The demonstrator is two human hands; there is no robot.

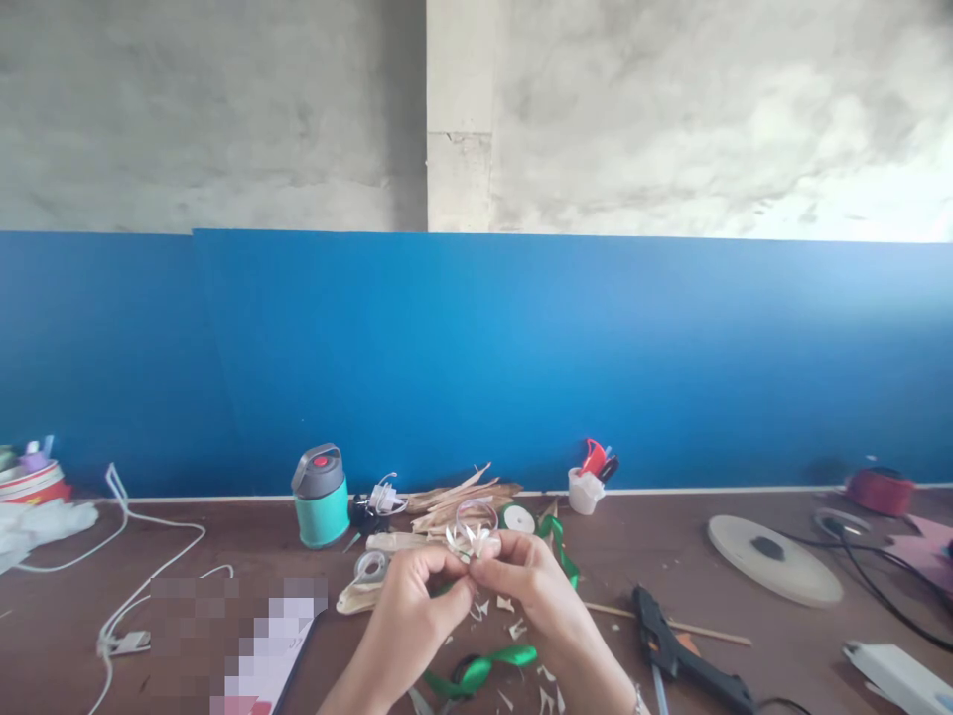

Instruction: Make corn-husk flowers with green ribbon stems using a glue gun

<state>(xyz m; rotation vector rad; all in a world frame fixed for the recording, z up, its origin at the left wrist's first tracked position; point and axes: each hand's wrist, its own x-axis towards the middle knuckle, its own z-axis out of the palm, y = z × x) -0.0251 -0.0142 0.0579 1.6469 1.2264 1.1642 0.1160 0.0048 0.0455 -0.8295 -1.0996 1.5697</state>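
Observation:
Between the fingertips of both hands is a small white flower (471, 539) with narrow pointed petals, held above the table. My left hand (417, 601) is closed in a pinch at the flower's base, thumb against forefinger. From the right, my right hand (530, 581) pinches the base and a petal. A bit of green shows under the petals; the rest of the base is hidden by my fingers. Green ribbon (476, 675) lies on the table below my hands, among white scraps (517, 629). Behind the flower are dried husk strips (454, 506) and a ribbon spool (517, 518).
A glue gun (662, 645) and a thin stick (707, 631) lie right of my hands. A teal flask (322, 511), a white cup of tools (586, 492) and a round lid (774, 561) stand farther back. White cables (123, 606) trail at left. A blue partition (476, 367) closes the back.

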